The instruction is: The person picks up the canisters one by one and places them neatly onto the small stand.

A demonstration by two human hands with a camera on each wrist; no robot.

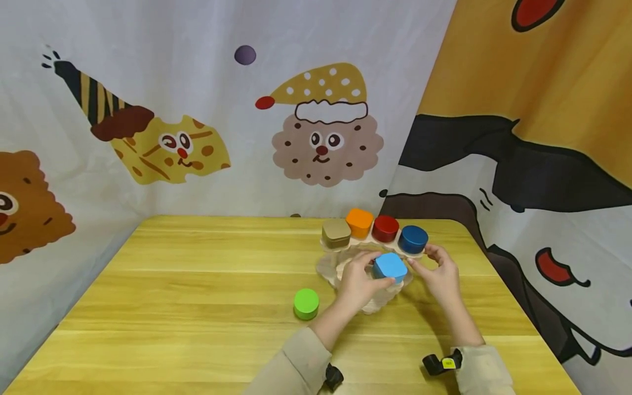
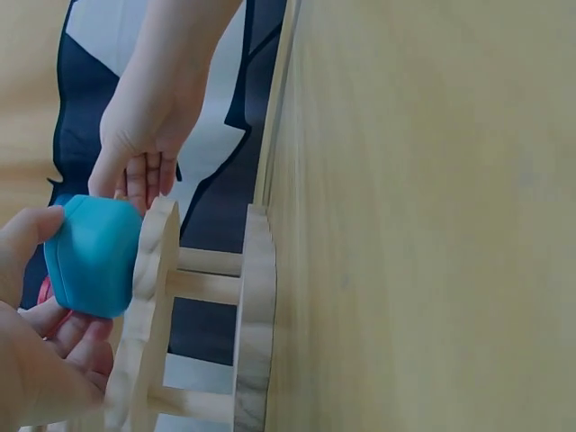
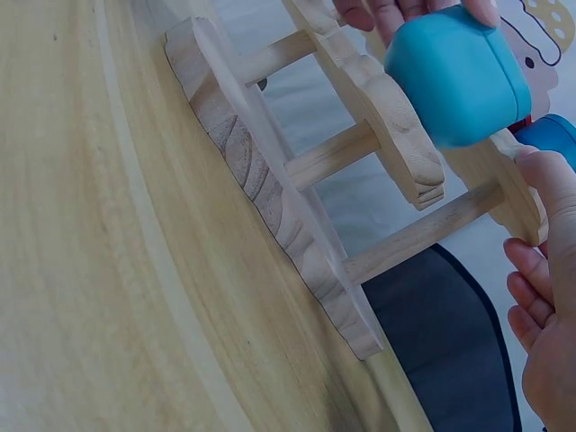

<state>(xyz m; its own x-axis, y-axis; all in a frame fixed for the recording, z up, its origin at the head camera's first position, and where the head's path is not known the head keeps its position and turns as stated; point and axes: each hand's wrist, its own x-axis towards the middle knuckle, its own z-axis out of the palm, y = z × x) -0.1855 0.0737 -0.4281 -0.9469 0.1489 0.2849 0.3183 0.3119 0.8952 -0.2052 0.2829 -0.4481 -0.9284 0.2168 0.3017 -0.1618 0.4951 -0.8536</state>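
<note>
My left hand (image 1: 356, 281) pinches a light blue rounded-square block (image 1: 390, 267) between thumb and fingers. It is held over the lower tier of a wooden stand (image 2: 155, 297), close against that tier's scalloped edge; whether it touches is unclear. At the stand's right end, my right hand (image 3: 553, 279) holds the edge of the upper tier, thumb on top and fingers below. Right beside that thumb sits a dark blue round block (image 1: 413, 239). Along the same upper tier stand a red block (image 1: 385, 228), an orange block (image 1: 359, 223) and a tan block (image 1: 336, 232).
A green round block (image 1: 306, 304) lies on the wooden table (image 1: 197, 307), left of the stand. Behind the table's back edge hangs a curtain (image 1: 197, 109) with cartoon prints. Each wrist carries a small black camera (image 1: 439, 364).
</note>
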